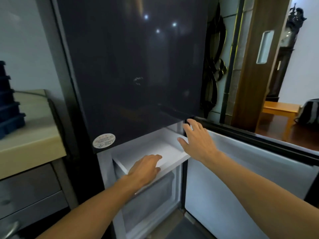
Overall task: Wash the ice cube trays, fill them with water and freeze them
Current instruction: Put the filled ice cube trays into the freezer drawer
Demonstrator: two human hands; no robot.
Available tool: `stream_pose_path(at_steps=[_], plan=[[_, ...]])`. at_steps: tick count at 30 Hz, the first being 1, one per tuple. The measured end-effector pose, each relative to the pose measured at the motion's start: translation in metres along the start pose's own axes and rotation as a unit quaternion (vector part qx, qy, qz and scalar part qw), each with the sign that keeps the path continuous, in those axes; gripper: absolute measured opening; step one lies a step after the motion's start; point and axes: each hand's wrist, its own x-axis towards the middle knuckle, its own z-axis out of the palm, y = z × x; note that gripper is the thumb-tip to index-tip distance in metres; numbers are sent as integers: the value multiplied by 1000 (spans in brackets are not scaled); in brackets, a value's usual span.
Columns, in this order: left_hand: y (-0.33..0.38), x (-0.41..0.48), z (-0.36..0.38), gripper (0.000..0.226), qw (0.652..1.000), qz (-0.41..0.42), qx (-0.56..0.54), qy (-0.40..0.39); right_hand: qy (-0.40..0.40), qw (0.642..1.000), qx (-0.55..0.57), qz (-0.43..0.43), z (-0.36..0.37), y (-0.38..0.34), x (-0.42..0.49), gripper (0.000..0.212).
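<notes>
**DESK:** Where do your hands sit in this one?

**FIELD:** Lower centre of the frame. Your left hand lies palm down on the front rim of a white freezer drawer. The drawer stands partway out beneath the fridge's dark, glossy upper door. The fingers lie straight and close together, reaching into the drawer, and clamp on nothing. Whether the thumb hooks under the rim cannot be told.

**DESK:** And your right?

**FIELD:** Right of centre. Your right hand hangs above the drawer's far right corner, by the top corner of the freezer opening. Its fingers are spread apart and hold nothing. Whether the tips touch the fridge frame cannot be told.

**DESK:** The ice cube trays?

**FIELD:** Far left edge of the frame. The dark blue ice cube trays stand in a stack on the pale bench beside the fridge, well apart from both your hands. The frame edge cuts the stack off, so no count can be given.

**DESK:** What else?

**FIELD:** The freezer door stands open toward the lower right, its pale inner face toward you. A frosted lower drawer sits pushed in under the white one. A round white sticker marks the lower left corner of the upper door, and three points of light reflect near its top. Grey cupboard drawers show below the bench at lower left.
</notes>
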Motion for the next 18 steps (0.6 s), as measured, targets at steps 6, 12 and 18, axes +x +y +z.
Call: stream_pose_path(at_steps=[6, 12, 18], plan=[[-17, -59, -80, 38, 994, 0, 17, 104, 130, 974, 155, -100, -48, -99, 14, 42], [-47, -137, -190, 23, 968, -22, 42, 248, 195, 912, 282, -225, -109, -215, 43, 36], [-100, -208, -278, 23, 927, -135, 87, 338, 149, 882, 366, -258, -169, -329, 96, 45]])
